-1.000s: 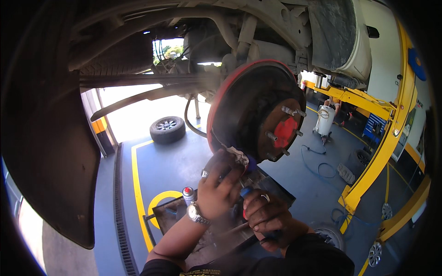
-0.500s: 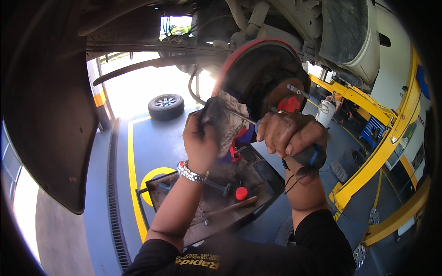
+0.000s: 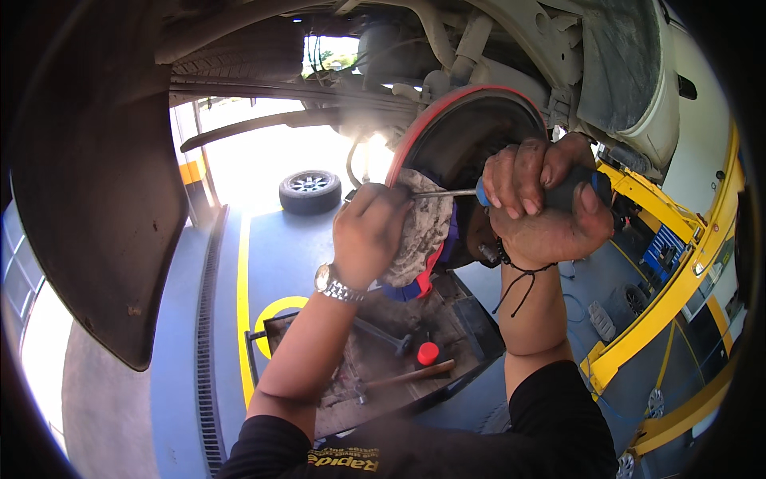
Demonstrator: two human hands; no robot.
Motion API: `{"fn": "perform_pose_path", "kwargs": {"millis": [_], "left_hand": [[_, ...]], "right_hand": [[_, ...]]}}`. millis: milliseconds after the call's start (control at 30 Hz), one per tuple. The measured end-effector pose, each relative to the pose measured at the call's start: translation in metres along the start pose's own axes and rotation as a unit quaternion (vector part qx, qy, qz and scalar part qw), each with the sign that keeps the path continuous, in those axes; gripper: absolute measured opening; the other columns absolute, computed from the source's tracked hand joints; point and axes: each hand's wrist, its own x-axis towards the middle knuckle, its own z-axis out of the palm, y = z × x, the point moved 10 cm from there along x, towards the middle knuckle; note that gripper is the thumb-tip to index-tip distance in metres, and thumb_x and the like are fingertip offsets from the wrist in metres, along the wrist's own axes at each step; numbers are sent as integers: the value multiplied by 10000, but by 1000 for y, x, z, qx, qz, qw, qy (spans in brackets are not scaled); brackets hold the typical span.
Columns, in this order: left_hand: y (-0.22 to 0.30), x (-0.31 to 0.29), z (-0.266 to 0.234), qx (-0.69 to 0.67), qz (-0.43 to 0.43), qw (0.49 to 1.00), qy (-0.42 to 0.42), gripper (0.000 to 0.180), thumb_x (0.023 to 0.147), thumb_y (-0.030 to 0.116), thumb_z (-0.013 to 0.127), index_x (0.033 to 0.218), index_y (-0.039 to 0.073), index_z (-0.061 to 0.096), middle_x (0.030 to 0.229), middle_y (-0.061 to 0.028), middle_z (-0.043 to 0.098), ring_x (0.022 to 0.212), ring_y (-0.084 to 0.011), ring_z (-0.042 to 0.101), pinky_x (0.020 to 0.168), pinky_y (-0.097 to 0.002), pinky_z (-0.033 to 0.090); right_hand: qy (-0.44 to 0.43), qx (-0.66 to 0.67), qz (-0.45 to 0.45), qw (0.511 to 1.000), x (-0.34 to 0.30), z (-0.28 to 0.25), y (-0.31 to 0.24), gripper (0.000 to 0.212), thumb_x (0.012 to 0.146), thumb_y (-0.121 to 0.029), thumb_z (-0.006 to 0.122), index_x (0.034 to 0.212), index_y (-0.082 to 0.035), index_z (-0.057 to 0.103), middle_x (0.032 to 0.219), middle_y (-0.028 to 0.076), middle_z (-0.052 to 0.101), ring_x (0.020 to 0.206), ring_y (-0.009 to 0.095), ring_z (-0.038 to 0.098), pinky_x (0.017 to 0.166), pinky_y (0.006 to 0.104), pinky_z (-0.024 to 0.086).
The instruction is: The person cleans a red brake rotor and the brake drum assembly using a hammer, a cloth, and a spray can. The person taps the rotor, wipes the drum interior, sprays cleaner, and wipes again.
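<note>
Hanging at the far left, a dark curved panel (image 3: pixel 84 191) comes down over the floor, with a long drain grate (image 3: pixel 210 335) to its right. Next, a loose wheel (image 3: pixel 309 192) lies flat on the blue floor (image 3: pixel 279 251), well apart from the hands. The left grip (image 3: pixel 369 227), above a silver wristwatch (image 3: pixel 339 289), has its fingers curled together on the left edge of a dirty rag (image 3: pixel 421 239); whether they also pinch the metal shaft there is hidden. Under the rag shows a blue-and-red object (image 3: pixel 415 289), too covered to identify. Below, a tool tray (image 3: pixel 351 409) holds a metal hammer (image 3: pixel 384 334), a wooden-handled hammer (image 3: pixel 411 374) and a red cap (image 3: pixel 428 354). The screwdriver (image 3: pixel 445 193) lies nearly level in front of the red-rimmed brake drum (image 3: pixel 471 132), its shaft running from the rag to a black-and-blue handle; its tip cannot be made out clearly. The right grip (image 3: pixel 542 199) is clamped around that handle, palm side showing, a black cord bracelet (image 3: pixel 519 275) at its wrist. Farther right, a yellow lift arm (image 3: pixel 650 199) reaches beneath the raised vehicle (image 3: pixel 700 120), and a blue rack (image 3: pixel 662 249) stands behind it.
</note>
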Motion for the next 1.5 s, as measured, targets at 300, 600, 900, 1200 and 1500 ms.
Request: {"fn": "perform_pose_path", "kwargs": {"millis": [300,600,900,1200,1500], "left_hand": [[12,62,6,36,20,999,1,118,782,61,744,895,57,713,784,-107,641,708,-295,615,624,-386,454],[37,127,47,82,134,984,-82,100,802,89,722,892,46,714,803,-125,669,742,-321,657,675,-395,514],[56,172,89,163,201,948,-185,135,799,141,745,917,77,738,825,-124,722,765,-301,708,715,-360,549],[42,159,72,118,121,977,-133,162,829,189,719,848,32,685,806,-178,695,762,-371,678,686,-403,541],[3,106,34,-37,-54,995,-70,134,869,72,694,929,17,588,828,-162,692,739,-306,692,679,-339,524]], "right_hand": [[160,-61,-31,985,55,-51,-18,295,890,-353,413,791,-87,494,584,8,421,454,143,343,523,323,348],[407,-140,-132,893,69,-128,-45,272,905,-334,533,734,-160,411,543,-32,375,432,109,353,460,280,342],[443,-124,-148,876,64,-191,-57,225,948,-295,542,803,-136,477,608,-7,445,496,128,436,488,300,388],[313,-181,-165,918,45,-139,-75,177,901,-201,572,983,-45,554,764,85,583,676,216,615,633,335,500],[-265,-33,-83,960,73,-65,-61,379,794,-64,673,1150,-21,549,996,177,625,817,279,642,834,408,547]]}}
